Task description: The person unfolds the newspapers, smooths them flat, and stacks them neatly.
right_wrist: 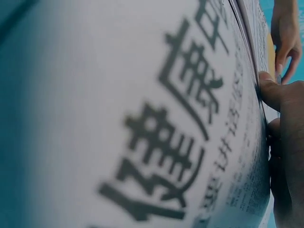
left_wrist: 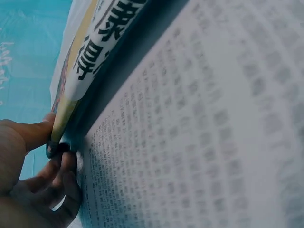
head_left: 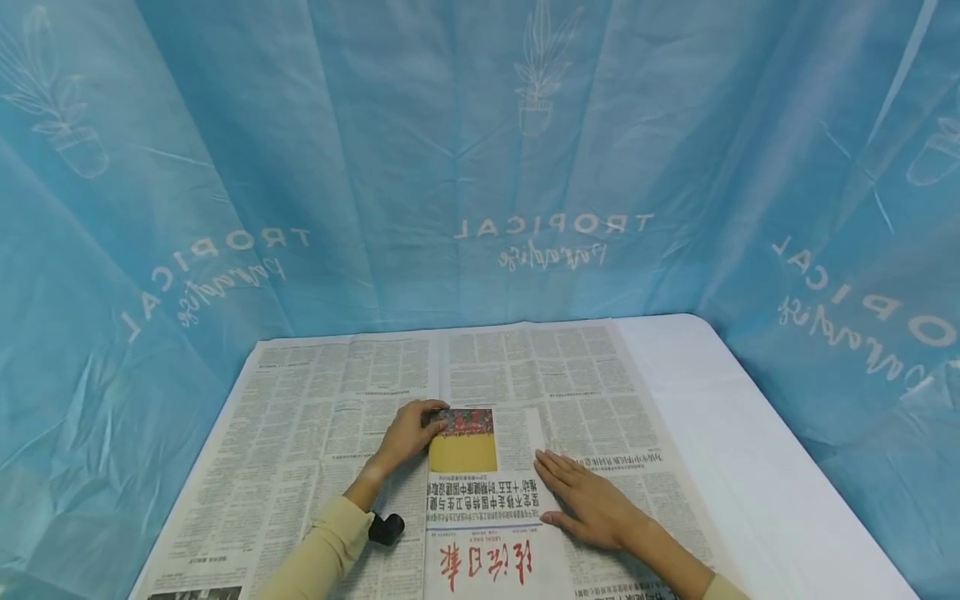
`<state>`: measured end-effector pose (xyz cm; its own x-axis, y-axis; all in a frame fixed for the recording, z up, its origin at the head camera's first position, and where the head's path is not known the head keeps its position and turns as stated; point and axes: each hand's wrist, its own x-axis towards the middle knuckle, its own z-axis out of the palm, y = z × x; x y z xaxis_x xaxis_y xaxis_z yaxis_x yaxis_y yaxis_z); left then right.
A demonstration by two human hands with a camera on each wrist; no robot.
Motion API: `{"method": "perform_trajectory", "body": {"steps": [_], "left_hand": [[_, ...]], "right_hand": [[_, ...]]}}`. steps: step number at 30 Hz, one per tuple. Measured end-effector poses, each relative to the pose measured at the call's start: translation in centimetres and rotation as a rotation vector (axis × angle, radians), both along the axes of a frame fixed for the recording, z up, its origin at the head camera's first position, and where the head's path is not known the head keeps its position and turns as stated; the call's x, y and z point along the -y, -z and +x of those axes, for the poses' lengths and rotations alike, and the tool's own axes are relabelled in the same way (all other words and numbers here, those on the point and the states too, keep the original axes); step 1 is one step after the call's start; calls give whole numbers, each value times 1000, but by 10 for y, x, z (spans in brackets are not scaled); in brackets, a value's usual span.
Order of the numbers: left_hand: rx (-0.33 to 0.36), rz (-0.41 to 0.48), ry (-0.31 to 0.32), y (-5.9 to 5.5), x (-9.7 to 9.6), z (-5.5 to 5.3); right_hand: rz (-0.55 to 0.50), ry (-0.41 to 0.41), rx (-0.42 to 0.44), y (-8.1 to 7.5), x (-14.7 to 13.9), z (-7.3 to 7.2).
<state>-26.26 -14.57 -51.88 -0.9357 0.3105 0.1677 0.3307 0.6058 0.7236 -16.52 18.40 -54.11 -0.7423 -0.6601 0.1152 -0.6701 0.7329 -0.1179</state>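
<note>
A folded newspaper (head_left: 517, 446) with a red masthead and a yellow-and-red photo lies on top of a spread newspaper sheet (head_left: 360, 367). At its far left corner my left hand (head_left: 408, 433) pinches the folded edge. The left wrist view shows the thumb on the upper side of that edge (left_wrist: 69, 111) and curled fingers below it. My right hand (head_left: 588, 504) rests with extended fingers along the right side of the folded paper, palm toward the sheet. In the right wrist view its thumb (right_wrist: 268, 88) touches the paper's edge.
A white table (head_left: 697, 400) shows along the right of the spread sheet. Blue printed curtains (head_left: 420, 167) hang behind and at both sides. A small black object (head_left: 386, 528) sits at the left wrist.
</note>
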Motion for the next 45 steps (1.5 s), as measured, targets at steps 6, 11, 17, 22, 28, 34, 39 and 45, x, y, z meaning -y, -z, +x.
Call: {"method": "perform_trajectory", "body": {"steps": [6,11,17,22,28,34,39,45], "left_hand": [[-30,-30,-6,-2,-2,-5],[-22,-20,4,-1,-5,-11],[7,-36,-39,2,-7,-25],[19,-45,-69,-1,-7,-39],[1,-165,-99,-4,-7,-48],[95,-94,-73,-8,-10,-53],[95,-82,-80,-8,-10,-52],[95,-29,-107,-10,-7,-50]], "right_hand": [[4,-8,-16,-1,-1,-2],[3,-29,-57,0,-1,-6],[2,-41,-54,1,0,-22],[8,-31,-6,-2,0,-41],[22,-13,68,-5,-1,-49],[13,7,68,-4,3,-48],[5,14,53,-4,2,-46],[-113,21,40,-7,-1,-45]]}}
